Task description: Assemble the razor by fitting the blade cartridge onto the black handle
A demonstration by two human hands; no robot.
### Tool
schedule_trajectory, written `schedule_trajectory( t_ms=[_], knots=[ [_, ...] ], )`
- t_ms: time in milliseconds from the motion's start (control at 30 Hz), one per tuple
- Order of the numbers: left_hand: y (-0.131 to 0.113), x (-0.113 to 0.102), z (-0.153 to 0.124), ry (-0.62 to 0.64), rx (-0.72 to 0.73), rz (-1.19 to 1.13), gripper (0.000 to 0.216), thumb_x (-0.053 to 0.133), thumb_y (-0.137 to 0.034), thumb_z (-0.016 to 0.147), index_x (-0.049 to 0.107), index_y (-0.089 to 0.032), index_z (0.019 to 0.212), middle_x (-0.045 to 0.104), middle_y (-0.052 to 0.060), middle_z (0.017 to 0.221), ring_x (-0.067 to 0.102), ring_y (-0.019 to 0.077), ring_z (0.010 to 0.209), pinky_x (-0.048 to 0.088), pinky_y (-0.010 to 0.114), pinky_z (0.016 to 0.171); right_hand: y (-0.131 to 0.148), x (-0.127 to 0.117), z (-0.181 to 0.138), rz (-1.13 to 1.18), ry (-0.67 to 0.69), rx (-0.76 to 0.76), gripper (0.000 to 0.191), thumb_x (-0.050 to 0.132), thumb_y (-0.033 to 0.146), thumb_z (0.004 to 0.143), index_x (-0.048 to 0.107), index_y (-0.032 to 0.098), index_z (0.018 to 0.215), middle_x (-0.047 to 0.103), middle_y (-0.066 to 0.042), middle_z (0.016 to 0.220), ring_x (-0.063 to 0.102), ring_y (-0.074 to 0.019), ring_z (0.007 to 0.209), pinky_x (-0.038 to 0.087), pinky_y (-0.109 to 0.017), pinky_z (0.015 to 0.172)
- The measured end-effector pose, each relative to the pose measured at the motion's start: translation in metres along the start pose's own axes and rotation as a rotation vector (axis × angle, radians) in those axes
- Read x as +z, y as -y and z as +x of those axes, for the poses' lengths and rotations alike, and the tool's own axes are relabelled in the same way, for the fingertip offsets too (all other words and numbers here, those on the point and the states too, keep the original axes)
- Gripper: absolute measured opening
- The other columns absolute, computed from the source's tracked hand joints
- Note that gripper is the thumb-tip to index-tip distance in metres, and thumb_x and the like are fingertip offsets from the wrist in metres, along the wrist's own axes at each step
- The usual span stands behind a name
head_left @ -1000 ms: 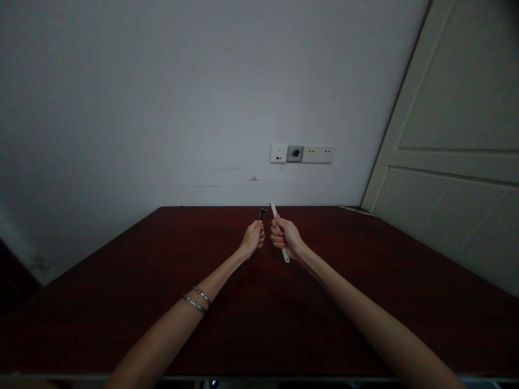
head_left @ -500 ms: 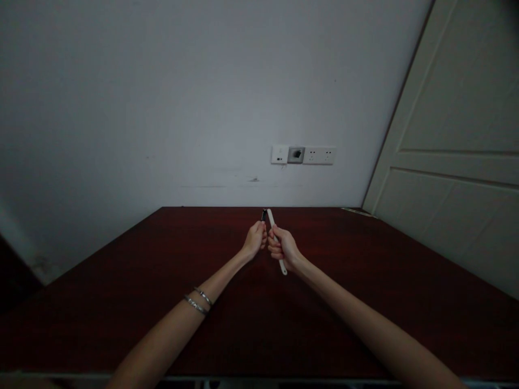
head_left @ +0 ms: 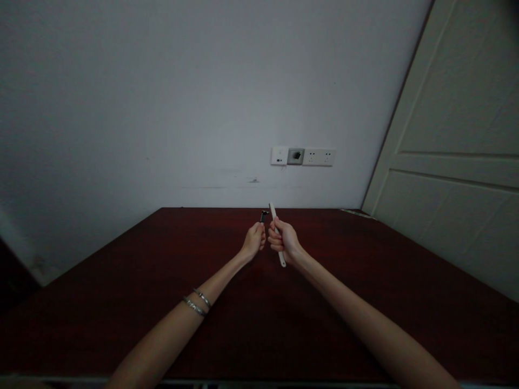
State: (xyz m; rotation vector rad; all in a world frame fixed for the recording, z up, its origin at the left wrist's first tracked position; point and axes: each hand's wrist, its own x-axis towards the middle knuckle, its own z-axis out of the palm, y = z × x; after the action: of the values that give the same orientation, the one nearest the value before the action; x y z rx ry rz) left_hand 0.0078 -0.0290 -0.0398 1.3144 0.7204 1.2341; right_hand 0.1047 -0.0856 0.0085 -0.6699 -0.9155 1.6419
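My left hand (head_left: 253, 240) is closed around the lower part of a small black tool (head_left: 263, 216). Its top end has a short shiny piece jutting to the right; its exact kind is too small to make out. Close by on the right, my right hand (head_left: 286, 237) grips a long, slim white bar (head_left: 281, 260) around its middle. The bar leans, upper end slightly left, and a small hole shows near its lower end. Between the top of the black tool and the bar there is only a narrow gap. Fingers hide the middle of both things.
Both forearms reach over a dark red wooden table (head_left: 219, 335). Behind its far edge stands a pale wall with a row of sockets (head_left: 319, 157). A panelled white door (head_left: 450, 200) is at the right, and a thin pale strip (head_left: 357, 214) lies near the far right corner.
The white bar has risen and shifted slightly, its upper end moving away from the black tool. The black tool has turned a little, so its jutting top piece shows more. Both grips stay closed.
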Motion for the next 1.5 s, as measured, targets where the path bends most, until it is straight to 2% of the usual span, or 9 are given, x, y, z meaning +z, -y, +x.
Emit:
schedule_trajectory(
  t_ms=[167,333,533,700,833,967,1100,1267,1500],
  knots=[
    [-0.001,0.001,0.0,-0.038,0.058,0.087,0.036,0.047,-0.05,0.079,0.039,-0.018,0.065,0.038,-0.008,0.046,0.033,0.0039,0.032,0.021,0.015,0.032,-0.005,0.001,0.001,-0.062,-0.023,0.0,0.032,0.043,0.04,0.083,0.035,0.02,0.061,0.025,0.011,0.036,0.01,-0.0015,0.028,0.005,-0.012,0.029],
    [0.002,-0.001,0.001,-0.008,0.04,0.059,0.032,0.045,-0.049,0.08,0.039,-0.019,0.07,0.031,-0.01,0.045,0.026,0.0035,0.03,0.019,0.015,0.032,-0.001,0.003,0.002,-0.044,0.003,-0.019,0.031,0.047,0.041,0.082,0.036,0.02,0.062,0.024,0.011,0.036,0.01,-0.0013,0.029,0.005,-0.012,0.029],
    [0.002,-0.003,0.003,-0.07,0.143,0.167,0.038,0.047,-0.049,0.078,0.038,-0.017,0.06,0.04,-0.006,0.047,0.037,0.0042,0.037,0.026,0.015,0.036,-0.008,0.004,-0.001,-0.104,-0.007,0.059,0.032,0.042,0.041,0.084,0.035,0.02,0.061,0.024,0.011,0.035,0.01,-0.0019,0.029,0.005,-0.013,0.029],
    [0.0,-0.001,0.0,-0.014,0.066,0.104,0.036,0.045,-0.052,0.079,0.039,-0.018,0.067,0.034,-0.009,0.045,0.029,0.0037,0.031,0.021,0.015,0.032,-0.003,0.004,0.0,-0.044,-0.017,0.003,0.032,0.046,0.041,0.082,0.035,0.019,0.061,0.025,0.011,0.036,0.01,-0.0014,0.029,0.005,-0.012,0.029],
    [0.0,-0.001,0.0,-0.039,0.049,0.086,0.035,0.046,-0.049,0.079,0.038,-0.018,0.065,0.037,-0.008,0.047,0.031,0.0035,0.032,0.021,0.015,0.032,-0.008,0.0,-0.003,-0.08,0.013,0.03,0.032,0.048,0.044,0.079,0.036,0.02,0.062,0.025,0.011,0.037,0.01,-0.0015,0.029,0.005,-0.013,0.029],
    [-0.003,-0.004,0.002,-0.058,-0.064,-0.027,0.031,0.044,-0.046,0.082,0.037,-0.019,0.068,0.029,-0.01,0.044,0.022,0.0022,0.029,0.014,0.013,0.032,0.002,-0.014,0.001,-0.169,0.067,-0.175,0.029,0.051,0.048,0.076,0.042,0.021,0.073,0.03,0.012,0.04,0.014,-0.0024,0.03,0.009,-0.013,0.029],
    [-0.013,-0.005,0.001,-0.088,-0.19,-0.164,0.029,0.042,-0.043,0.084,0.036,-0.019,0.07,0.027,-0.011,0.044,0.019,0.0016,0.029,0.01,0.012,0.033,0.028,-0.045,0.019,-0.477,0.001,-0.356,0.029,0.055,0.048,0.072,0.046,0.021,0.077,0.044,0.009,0.045,0.024,-0.0038,0.031,0.016,-0.015,0.029],
    [-0.022,0.002,-0.002,-0.118,-0.315,-0.211,0.027,0.036,-0.037,0.088,0.036,-0.018,0.068,0.027,-0.01,0.044,0.019,0.0019,0.029,0.008,0.013,0.032,0.034,-0.07,0.042,-0.826,-0.049,-0.45,0.028,0.06,0.043,0.068,0.057,0.015,0.066,0.049,0.004,0.05,0.039,-0.0066,0.041,0.027,-0.019,0.039],
    [-0.021,0.012,-0.009,-0.096,-0.295,-0.159,0.028,0.039,-0.039,0.087,0.036,-0.018,0.068,0.027,-0.01,0.043,0.019,0.0012,0.028,0.007,0.013,0.032,0.021,-0.076,0.048,-0.957,-0.1,-0.508,0.031,0.058,0.043,0.07,0.066,0.014,0.066,0.051,0.002,0.049,0.043,-0.01,0.049,0.031,-0.023,0.051]
  ],
)
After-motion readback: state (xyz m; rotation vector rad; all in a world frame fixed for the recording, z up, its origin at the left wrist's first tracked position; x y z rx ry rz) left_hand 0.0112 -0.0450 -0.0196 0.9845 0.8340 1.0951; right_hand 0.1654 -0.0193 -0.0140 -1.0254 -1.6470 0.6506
